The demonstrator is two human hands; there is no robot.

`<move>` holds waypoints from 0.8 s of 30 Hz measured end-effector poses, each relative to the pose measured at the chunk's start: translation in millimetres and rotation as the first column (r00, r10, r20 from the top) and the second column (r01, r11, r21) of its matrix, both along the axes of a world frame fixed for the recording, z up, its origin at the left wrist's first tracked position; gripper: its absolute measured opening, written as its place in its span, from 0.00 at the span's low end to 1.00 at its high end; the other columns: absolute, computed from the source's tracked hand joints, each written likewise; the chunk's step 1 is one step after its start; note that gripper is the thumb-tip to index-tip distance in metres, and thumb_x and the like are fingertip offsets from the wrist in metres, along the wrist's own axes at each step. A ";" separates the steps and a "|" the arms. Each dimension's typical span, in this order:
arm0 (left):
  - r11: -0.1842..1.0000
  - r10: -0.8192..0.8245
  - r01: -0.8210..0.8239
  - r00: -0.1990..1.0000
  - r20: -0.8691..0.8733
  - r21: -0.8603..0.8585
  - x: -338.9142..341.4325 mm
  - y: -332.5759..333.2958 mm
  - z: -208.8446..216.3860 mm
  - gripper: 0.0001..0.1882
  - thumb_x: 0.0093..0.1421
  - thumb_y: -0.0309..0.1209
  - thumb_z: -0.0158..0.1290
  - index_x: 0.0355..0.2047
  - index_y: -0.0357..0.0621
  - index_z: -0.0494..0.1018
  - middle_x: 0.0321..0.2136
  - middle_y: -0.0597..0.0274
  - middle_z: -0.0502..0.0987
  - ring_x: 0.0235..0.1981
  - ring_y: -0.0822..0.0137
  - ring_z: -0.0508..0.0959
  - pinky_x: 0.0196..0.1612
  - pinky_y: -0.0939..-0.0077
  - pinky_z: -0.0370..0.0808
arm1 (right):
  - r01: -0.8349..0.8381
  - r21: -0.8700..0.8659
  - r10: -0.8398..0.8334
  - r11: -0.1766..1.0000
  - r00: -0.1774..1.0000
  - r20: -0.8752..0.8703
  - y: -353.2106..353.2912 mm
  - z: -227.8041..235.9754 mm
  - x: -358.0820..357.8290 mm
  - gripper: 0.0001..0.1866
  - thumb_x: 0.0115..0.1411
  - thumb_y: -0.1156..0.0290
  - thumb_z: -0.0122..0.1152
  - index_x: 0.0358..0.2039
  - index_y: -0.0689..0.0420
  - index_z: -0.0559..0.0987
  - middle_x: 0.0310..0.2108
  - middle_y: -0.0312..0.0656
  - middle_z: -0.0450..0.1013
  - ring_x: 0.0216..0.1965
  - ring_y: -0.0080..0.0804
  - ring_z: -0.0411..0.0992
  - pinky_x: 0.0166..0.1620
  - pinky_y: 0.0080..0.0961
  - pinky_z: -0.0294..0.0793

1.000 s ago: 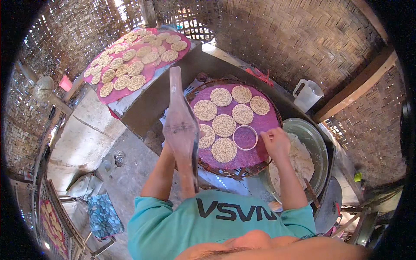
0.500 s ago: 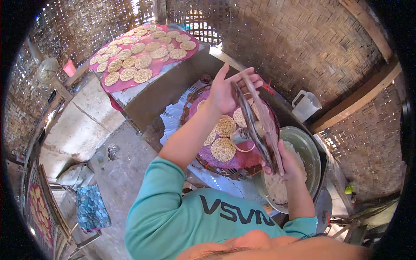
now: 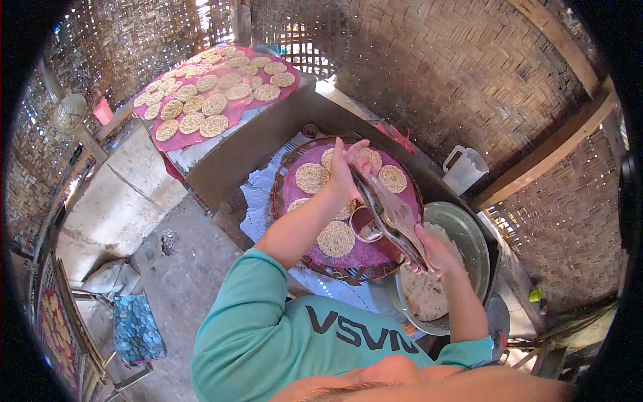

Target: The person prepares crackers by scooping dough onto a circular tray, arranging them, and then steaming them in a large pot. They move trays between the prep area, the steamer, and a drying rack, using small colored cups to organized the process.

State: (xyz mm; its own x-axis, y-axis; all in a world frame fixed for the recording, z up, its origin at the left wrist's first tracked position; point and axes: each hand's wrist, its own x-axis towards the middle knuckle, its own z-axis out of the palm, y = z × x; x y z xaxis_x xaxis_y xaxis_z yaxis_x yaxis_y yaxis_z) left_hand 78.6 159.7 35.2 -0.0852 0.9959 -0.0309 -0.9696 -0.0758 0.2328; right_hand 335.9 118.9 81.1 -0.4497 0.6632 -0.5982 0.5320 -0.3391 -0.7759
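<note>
A long dark wooden press, made of two flat bars, slants across in front of me above a round tray. My left hand grips its far end, thumb and fingers around the wood. Near the other end, my right hand is wrapped around the bars. Below the bars shows a round cup or ring with a little white stuff in it; whether it joins the press is hidden. Flat pale lacy rounds, such as one near the front, lie on the tray's purple cloth.
Beside my right hand stands a large basin of pale dough. A ledge at the far left bears a pink cloth with many similar rounds. A clear plastic jug stands at the right by the woven wall.
The two bars, spread apart before, are now close together. Both hands have tilted the press and lowered its far end, and the ring below it has turned to show its opening.
</note>
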 end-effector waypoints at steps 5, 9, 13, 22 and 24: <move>0.998 0.009 -0.007 0.999 -0.036 0.065 -24.0 4.6 1.7 0.33 0.56 0.63 0.29 0.37 0.47 0.66 0.09 0.71 0.56 0.13 0.71 0.59 0.23 0.71 0.61 | -0.009 0.082 0.010 0.997 1.000 -0.012 -3.8 -4.9 -25.3 0.28 0.58 0.43 0.40 0.25 0.58 0.73 0.14 0.39 0.68 0.10 0.25 0.64 0.12 0.21 0.62; 0.998 0.028 -0.024 0.998 -0.061 0.061 -28.8 8.1 13.6 0.33 0.55 0.64 0.32 0.35 0.47 0.69 0.08 0.72 0.54 0.11 0.73 0.57 0.21 0.74 0.60 | 0.018 0.261 -0.015 0.965 1.000 -0.012 5.2 -20.5 -29.2 0.28 0.58 0.43 0.42 0.26 0.59 0.73 0.15 0.38 0.68 0.09 0.24 0.63 0.11 0.20 0.61; 0.995 0.018 -0.015 0.999 -0.035 0.099 -22.1 17.2 11.5 0.33 0.54 0.64 0.34 0.33 0.47 0.70 0.06 0.73 0.52 0.09 0.74 0.55 0.19 0.76 0.59 | 0.019 0.427 -0.041 0.904 0.998 0.042 7.0 -17.5 -24.2 0.28 0.57 0.44 0.44 0.26 0.60 0.74 0.12 0.38 0.67 0.09 0.23 0.63 0.11 0.20 0.61; 0.998 -0.018 0.021 0.999 -0.040 0.057 5.6 26.8 -2.3 0.33 0.56 0.63 0.29 0.31 0.45 0.66 0.06 0.73 0.52 0.06 0.71 0.55 0.16 0.71 0.59 | 0.056 0.489 -0.113 0.871 0.990 0.088 -2.9 -7.4 -0.3 0.24 0.58 0.49 0.47 0.24 0.60 0.74 0.10 0.37 0.65 0.08 0.22 0.63 0.11 0.19 0.60; 0.997 -0.038 0.040 0.999 -0.025 0.063 8.9 24.3 4.3 0.33 0.56 0.63 0.29 0.32 0.45 0.67 0.08 0.73 0.55 0.07 0.71 0.55 0.17 0.71 0.60 | 0.075 0.468 -0.124 0.881 0.989 0.075 -5.6 -7.5 1.6 0.24 0.58 0.49 0.47 0.25 0.60 0.74 0.11 0.37 0.66 0.09 0.22 0.63 0.11 0.19 0.60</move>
State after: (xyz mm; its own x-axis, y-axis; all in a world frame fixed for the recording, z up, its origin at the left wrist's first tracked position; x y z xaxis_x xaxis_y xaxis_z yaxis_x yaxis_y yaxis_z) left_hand 87.5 183.9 39.5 -0.0463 0.9983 0.0346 -0.9664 -0.0535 0.2514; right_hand 337.6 113.4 73.5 -0.3213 0.9133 -0.2502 0.5974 -0.0096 -0.8019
